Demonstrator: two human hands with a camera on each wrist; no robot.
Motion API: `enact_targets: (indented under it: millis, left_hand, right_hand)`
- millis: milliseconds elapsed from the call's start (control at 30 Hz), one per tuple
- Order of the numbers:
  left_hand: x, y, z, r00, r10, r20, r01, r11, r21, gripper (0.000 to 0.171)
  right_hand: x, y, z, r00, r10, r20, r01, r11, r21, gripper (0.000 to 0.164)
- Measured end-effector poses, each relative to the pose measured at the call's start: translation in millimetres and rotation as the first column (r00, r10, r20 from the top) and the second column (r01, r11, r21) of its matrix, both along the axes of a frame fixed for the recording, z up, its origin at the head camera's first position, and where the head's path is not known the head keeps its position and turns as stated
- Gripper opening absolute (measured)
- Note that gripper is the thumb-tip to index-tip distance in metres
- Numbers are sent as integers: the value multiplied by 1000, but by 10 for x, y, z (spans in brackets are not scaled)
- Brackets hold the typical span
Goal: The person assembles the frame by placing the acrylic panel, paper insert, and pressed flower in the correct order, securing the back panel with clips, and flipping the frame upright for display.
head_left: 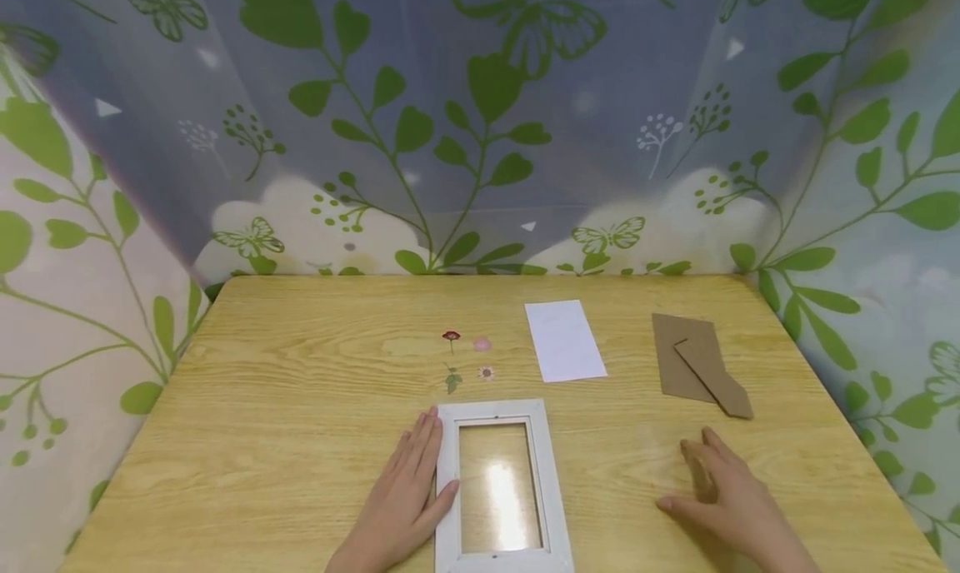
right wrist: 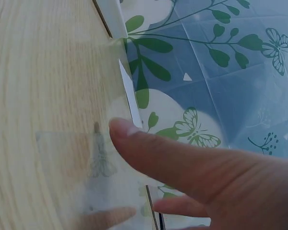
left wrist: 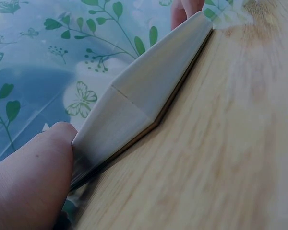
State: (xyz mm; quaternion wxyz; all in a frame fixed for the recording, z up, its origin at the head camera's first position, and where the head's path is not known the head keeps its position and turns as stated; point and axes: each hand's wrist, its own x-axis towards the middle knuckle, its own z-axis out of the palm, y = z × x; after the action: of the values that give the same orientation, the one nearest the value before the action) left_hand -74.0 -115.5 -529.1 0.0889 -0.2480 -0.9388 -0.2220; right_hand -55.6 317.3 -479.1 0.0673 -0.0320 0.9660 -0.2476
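Note:
A white picture frame [head_left: 447,490] with an open middle lies on the wooden table at the front centre. My left hand [head_left: 405,494] rests along its left side, fingers straight against the outer edge and thumb over the border. The frame's pale side [left wrist: 129,100] crosses the left wrist view. Over the table to the right, my right hand [head_left: 723,494] has its thumb and fingers spread apart. Beneath it, in the right wrist view, a clear sheet [right wrist: 62,182] lies on the table, showing faint reflections of the fingers.
Behind the frame lie a red flower [head_left: 451,336], a pink petal-like piece [head_left: 482,344], a small white flower [head_left: 486,373] and a green leaf sprig [head_left: 453,380]. White paper [head_left: 566,341] and a brown backing board [head_left: 682,356] with a stand leg [head_left: 716,383] lie farther right.

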Motion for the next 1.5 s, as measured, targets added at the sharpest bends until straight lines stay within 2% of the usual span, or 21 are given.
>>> enact_targets:
  millis: [100,200,333,500,700,1033,1200,1500]
  left_hand:
    - [0,4,-12,1000,1,-2,-1,1000,-1,76]
    - [2,8,-19,1000,-3,-6,3,1000,5,76]
    - [3,11,-18,1000,-10,-11,11,1000,14,76]
    - [0,5,-16,1000,-8,-11,9,1000,14,76]
    - [4,-4,-10,1000,-2,-11,2,1000,10,76]
    - [10,-1,-1,1000,1,3,-1,1000,5,75]
    - [16,26,-17,1000,-6,14,6,1000,-7,76]
    - [16,86,-4,1000,-12,-1,12,1000,-1,76]
  right_hand:
    - [-19,10,16,998,-61,25,59,997,52,110]
    - [-46,26,48,986,-143,90,134,986,102,122]
    - [-73,12,90,954,-229,193,206,969,133,128]
    - [-95,-52,147,931,-277,237,255,959,121,128]
    - [-89,-90,179,923,-294,248,274,955,112,125]
    - [-89,-161,158,944,-266,193,230,955,188,124]
    - [-95,-196,166,946,-257,197,223,959,176,123]
    - [-127,-191,190,935,-275,225,245,958,150,123]
